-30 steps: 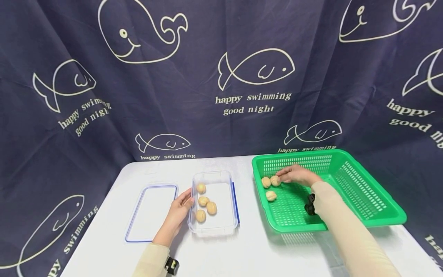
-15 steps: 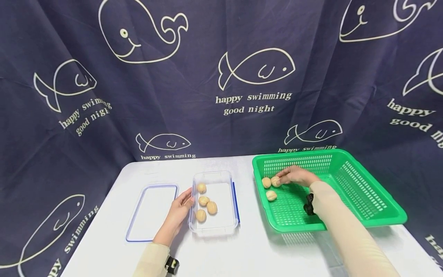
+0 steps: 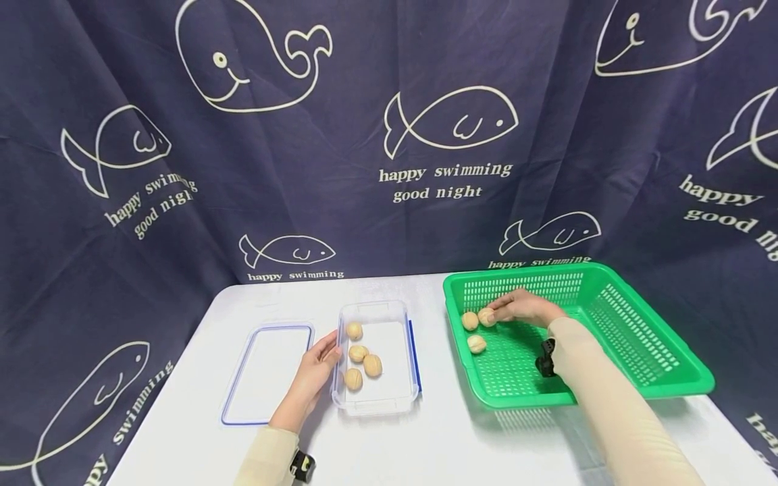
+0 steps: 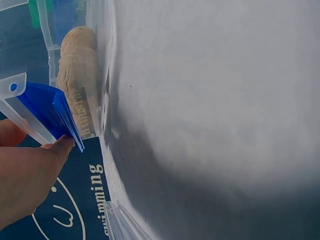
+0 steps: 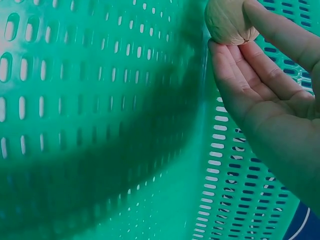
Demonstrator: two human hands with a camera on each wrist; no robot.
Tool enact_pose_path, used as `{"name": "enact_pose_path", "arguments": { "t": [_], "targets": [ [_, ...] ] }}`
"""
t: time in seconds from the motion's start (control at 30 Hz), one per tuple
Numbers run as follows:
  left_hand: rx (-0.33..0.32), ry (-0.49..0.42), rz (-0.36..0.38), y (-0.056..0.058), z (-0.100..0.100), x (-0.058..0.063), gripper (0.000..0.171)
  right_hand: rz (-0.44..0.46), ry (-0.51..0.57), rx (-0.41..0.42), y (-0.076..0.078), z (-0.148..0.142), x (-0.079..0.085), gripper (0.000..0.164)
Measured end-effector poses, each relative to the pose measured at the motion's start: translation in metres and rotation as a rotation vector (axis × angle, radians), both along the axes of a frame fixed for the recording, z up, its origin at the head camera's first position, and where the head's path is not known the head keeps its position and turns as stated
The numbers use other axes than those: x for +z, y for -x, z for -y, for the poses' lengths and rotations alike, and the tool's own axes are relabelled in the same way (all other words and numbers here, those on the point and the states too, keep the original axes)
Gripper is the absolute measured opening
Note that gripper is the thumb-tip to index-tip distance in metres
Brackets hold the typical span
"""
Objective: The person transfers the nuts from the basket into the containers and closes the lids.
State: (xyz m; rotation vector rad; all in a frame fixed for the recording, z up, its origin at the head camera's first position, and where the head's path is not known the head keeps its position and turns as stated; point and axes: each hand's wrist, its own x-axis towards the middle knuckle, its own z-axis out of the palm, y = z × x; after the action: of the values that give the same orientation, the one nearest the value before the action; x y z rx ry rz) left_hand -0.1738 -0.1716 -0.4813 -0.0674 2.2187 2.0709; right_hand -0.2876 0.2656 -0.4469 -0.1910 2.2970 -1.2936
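Observation:
In the head view, my right hand (image 3: 523, 307) reaches into the green basket (image 3: 659, 337) and pinches a walnut (image 5: 230, 22) between thumb and fingertips. Close by lie two more walnuts, one beside the held one (image 3: 470, 320) and another nearer the front (image 3: 477, 344). My left hand (image 3: 317, 364) holds the left side of a clear plastic container (image 3: 395, 398). The left wrist view has its thumb against a blue latch (image 4: 50, 107), with a finger behind the rim. Several walnuts (image 3: 373, 366) sit along the container's left half.
A clear lid with a blue seal (image 3: 267, 374) lies on the white table (image 3: 437, 445) left of the container. Another blue latch (image 3: 415, 354) hangs on the container's right side. A dark curtain with fish drawings (image 3: 365, 223) stands behind the table.
The pinched walnut and the one beside it have shifted very slightly right in the basket. The right thumb lies a little further over the walnut. My left hand stays in place.

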Motion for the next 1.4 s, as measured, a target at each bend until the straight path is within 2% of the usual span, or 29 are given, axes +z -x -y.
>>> {"name": "enact_pose_path", "arguments": {
  "t": [0.13,0.3,0.63,1.2,1.4],
  "targets": [
    [0.002,0.001,0.001,0.000,0.000,0.000,0.049,-0.004,0.038,0.007,0.000,-0.002,0.001,0.052],
    [0.002,-0.004,-0.006,0.000,0.000,0.001,0.050,-0.035,0.056,0.012,-0.003,-0.003,0.007,0.046],
    [0.009,-0.011,0.000,0.000,0.000,-0.001,0.049,-0.071,0.028,-0.017,-0.003,0.000,0.017,0.050],
    [0.002,-0.009,-0.012,0.000,-0.001,0.000,0.049,-0.148,0.121,-0.068,-0.009,0.019,0.053,0.056],
    [-0.001,-0.001,-0.015,0.000,0.000,0.000,0.050,-0.177,0.151,-0.053,-0.010,0.031,0.068,0.055]
  ]
}}
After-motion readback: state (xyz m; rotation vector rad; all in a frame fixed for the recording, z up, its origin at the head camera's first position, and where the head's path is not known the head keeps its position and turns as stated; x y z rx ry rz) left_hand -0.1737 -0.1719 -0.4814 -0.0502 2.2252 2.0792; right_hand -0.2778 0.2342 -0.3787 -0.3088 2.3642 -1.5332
